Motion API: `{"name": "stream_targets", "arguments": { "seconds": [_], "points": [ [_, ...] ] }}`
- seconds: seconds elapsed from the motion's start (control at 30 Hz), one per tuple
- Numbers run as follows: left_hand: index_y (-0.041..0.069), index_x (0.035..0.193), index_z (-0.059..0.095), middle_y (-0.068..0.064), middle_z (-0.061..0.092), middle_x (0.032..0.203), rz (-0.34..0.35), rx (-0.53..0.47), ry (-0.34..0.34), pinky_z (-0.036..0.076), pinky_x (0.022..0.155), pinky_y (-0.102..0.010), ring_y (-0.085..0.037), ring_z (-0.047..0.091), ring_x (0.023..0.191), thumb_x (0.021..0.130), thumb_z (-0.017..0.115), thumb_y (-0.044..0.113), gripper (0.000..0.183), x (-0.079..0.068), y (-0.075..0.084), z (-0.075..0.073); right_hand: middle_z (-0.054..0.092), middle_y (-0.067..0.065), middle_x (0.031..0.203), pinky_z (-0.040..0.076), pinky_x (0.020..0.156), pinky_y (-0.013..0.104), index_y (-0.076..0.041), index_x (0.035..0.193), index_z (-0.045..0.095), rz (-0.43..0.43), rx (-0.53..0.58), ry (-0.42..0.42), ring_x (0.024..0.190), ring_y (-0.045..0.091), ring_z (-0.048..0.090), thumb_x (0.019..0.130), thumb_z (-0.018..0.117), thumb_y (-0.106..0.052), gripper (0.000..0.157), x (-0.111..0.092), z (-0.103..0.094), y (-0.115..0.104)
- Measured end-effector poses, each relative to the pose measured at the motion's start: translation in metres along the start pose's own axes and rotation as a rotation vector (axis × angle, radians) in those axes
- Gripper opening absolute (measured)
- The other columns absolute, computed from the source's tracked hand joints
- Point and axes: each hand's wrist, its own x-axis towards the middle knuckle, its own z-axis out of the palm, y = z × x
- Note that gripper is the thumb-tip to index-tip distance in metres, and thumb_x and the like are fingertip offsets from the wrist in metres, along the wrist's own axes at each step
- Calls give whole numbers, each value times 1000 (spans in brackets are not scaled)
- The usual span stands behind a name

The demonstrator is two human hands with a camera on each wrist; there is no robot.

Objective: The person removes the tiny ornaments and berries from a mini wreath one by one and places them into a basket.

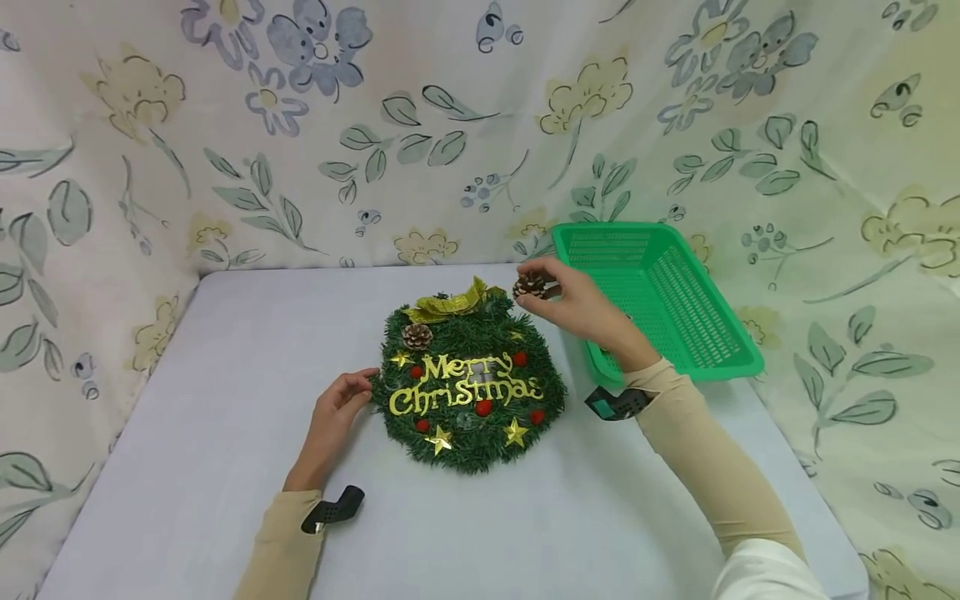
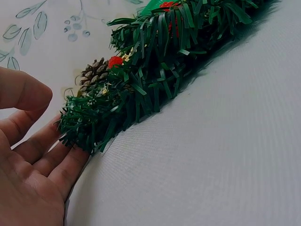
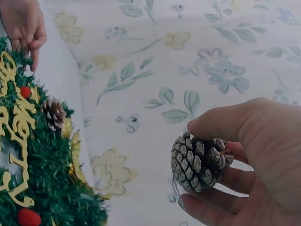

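Note:
My right hand (image 1: 573, 304) pinches a brown pine cone (image 3: 200, 162) between thumb and fingers, above the upper right edge of a green tinsel wreath (image 1: 468, 454). A thin silvery wire loop hangs from that cone. The wreath lies on the table with gold "Merry Christmas" lettering (image 1: 465, 392), red balls, gold stars and a gold ribbon bow (image 1: 450, 307) at its top. Another pine cone (image 1: 417, 336) sits on the wreath's upper left. At its left edge, my left hand (image 1: 341, 417) touches the tinsel with extended fingers (image 2: 68, 169), the thumb held apart.
A green plastic basket (image 1: 731, 350) stands at the back right of the table, partly behind my right forearm. The white-covered table (image 1: 217, 400) reaches back to a floral curtain (image 1: 450, 125). Each wrist wears a small black camera.

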Motion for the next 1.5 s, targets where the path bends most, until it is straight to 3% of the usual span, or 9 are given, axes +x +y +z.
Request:
{"name": "stream_targets", "arguments": {
  "seconds": [0.53,0.67,0.87,1.5],
  "points": [
    [-9,111,52,-20,56,144,9,-14,-7,45,95,-8,5,55,123,103,54,7,18,0,-1,0,59,11,134,49,105,45,-12,139,54,91,-39,122,125,26,56,99,67,-23,43,-8,-37,14],
    [-10,112,53,-16,57,143,2,-12,-7,45,95,-8,6,55,123,103,54,8,19,-1,-1,0,58,12,135,48,106,46,-12,140,52,129,-41,128,127,26,55,100,65,-25,44,-11,-44,16],
    [-10,113,52,-22,54,145,-16,-14,-6,45,96,-8,10,54,120,104,53,7,19,-1,0,0,57,12,136,47,108,47,-13,142,51,154,-58,136,128,27,54,100,64,-29,46,-14,-56,22],
    [-11,113,52,-22,54,146,-2,-23,-8,44,96,-8,8,55,121,104,53,7,20,1,-2,-1,54,13,140,43,105,54,-14,146,47,273,-83,195,132,31,49,99,65,-40,57,-15,-86,54]
  ]
}}
